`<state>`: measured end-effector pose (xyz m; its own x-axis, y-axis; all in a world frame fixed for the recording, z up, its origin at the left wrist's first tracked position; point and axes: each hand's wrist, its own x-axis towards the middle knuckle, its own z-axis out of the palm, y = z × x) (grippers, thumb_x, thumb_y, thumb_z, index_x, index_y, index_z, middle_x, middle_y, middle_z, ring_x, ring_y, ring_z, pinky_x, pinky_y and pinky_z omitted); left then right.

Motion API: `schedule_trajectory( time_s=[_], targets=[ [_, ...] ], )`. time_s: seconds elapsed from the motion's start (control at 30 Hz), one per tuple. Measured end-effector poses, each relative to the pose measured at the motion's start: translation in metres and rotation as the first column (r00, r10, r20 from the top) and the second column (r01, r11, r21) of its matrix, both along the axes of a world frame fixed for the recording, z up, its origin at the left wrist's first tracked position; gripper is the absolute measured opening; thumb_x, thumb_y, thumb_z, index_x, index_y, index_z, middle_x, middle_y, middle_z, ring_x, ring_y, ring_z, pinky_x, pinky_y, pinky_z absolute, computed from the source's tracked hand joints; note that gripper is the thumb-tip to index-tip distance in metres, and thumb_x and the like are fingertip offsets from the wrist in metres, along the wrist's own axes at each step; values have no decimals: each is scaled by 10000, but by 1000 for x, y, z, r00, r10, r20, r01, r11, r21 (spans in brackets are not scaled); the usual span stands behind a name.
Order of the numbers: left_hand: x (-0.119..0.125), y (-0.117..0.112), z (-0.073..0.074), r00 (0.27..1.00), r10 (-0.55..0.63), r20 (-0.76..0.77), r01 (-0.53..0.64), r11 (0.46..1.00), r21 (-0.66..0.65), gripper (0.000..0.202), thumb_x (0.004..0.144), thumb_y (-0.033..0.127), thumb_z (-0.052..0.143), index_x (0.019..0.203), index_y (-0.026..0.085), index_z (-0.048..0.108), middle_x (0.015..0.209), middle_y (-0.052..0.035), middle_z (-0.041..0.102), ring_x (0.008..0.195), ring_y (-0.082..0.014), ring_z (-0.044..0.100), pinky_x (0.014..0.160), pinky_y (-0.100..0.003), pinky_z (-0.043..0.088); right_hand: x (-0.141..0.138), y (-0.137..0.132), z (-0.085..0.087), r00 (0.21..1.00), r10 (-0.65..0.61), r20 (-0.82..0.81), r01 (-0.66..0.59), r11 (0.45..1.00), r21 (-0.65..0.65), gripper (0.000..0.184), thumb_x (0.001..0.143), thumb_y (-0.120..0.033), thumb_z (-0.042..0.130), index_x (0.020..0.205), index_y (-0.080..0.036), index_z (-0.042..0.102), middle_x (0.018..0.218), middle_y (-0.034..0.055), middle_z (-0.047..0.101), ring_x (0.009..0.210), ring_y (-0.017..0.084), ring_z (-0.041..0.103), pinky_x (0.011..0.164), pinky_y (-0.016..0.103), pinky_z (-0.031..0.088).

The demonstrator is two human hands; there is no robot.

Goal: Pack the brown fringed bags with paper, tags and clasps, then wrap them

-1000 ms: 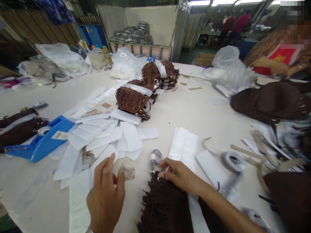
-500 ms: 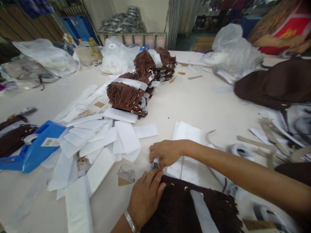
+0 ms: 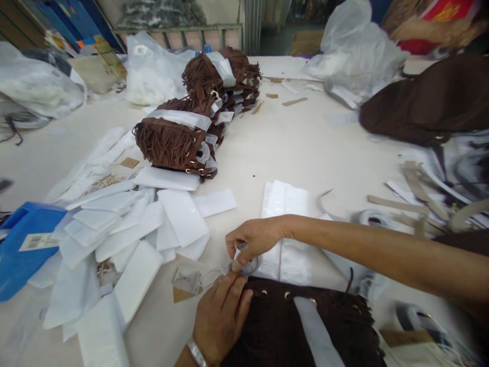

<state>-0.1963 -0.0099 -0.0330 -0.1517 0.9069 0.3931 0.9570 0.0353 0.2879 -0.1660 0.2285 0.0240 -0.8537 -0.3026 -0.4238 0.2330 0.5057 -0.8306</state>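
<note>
My right hand [image 3: 254, 239] is curled in a pinch on a small roll of clear tape [image 3: 246, 265] just above the top edge of a dark brown fringed suede bag [image 3: 290, 326]. My left hand [image 3: 219, 318] lies on the bag's left corner, its fingertips pressed to the same roll. The bag has brass eyelets along its rim and a white strip [image 3: 315, 331] across it. A small clear packet with a brown card [image 3: 187, 283] lies left of my hands.
Several white paper wraps [image 3: 133, 219] are scattered at the left beside a blue dispenser [image 3: 23, 250]. Wrapped brown fringed bags [image 3: 173, 142] are stacked behind them. Plastic sacks [image 3: 359, 61], a dark brown bag [image 3: 428, 102], cardboard strips [image 3: 416, 186] and another person's sleeve [image 3: 439, 20] lie at the far right.
My left hand moved right from the small packet onto the bag's corner. My right hand took up the tape roll. The view has tilted down and shifted left.
</note>
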Motion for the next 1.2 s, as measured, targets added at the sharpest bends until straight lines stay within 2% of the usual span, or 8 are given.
schedule_trajectory(
  time_s=[0.23,0.67,0.8,0.93,1.0,1.07,1.2],
  targets=[
    [-1,3,-1,999,13,52,-12,1000,-25,210,913,200,555,1113,179,615,1027,-88,705,930,-203,673,804,-309,556,8,0,-4,998,-64,-14,65,993,93,277,739,-386,741,937,-202,684,835,-39,614,766,112,559,623,188,375],
    [-1,6,0,996,15,85,-11,999,-47,162,914,183,556,1066,184,610,997,-65,696,905,-177,662,805,-281,529,19,5,-7,987,-151,-56,155,984,82,264,725,-375,749,904,-198,671,757,-50,592,720,104,530,592,189,343],
    [-2,6,0,992,20,125,-12,998,-66,150,929,210,533,1061,200,602,1002,-55,688,907,-182,659,792,-300,541,23,0,0,985,-154,-72,164,973,161,299,737,-420,726,933,-207,652,803,-34,600,736,117,534,594,197,335],
    [-9,2,8,974,10,228,35,981,-190,206,948,282,515,1140,243,579,1110,-39,666,978,-184,652,808,-310,550,38,-10,10,977,-184,-111,207,944,256,303,790,-433,655,1008,-224,626,834,-9,614,722,134,526,593,215,325],
    [-15,1,16,967,-55,248,114,967,-228,273,946,329,524,1211,266,553,1160,-32,655,1008,-181,650,820,-300,548,48,-12,14,971,-207,-116,229,946,228,280,808,-390,638,1030,-221,620,847,-3,623,722,131,528,604,215,335],
    [-21,2,24,955,-126,267,194,950,-245,292,944,355,526,1226,280,550,1164,-25,654,984,-171,659,803,-281,544,57,-11,15,967,-238,-87,249,957,148,250,817,-317,626,1040,-205,619,870,1,633,742,125,540,628,210,363],
    [-27,9,38,886,-166,432,303,914,-270,161,958,291,508,1085,273,606,1078,-6,645,911,-130,653,778,-236,510,69,-4,8,956,-293,24,294,954,-61,253,784,-210,639,1035,-177,636,913,6,646,806,122,570,687,209,420]
  ],
)
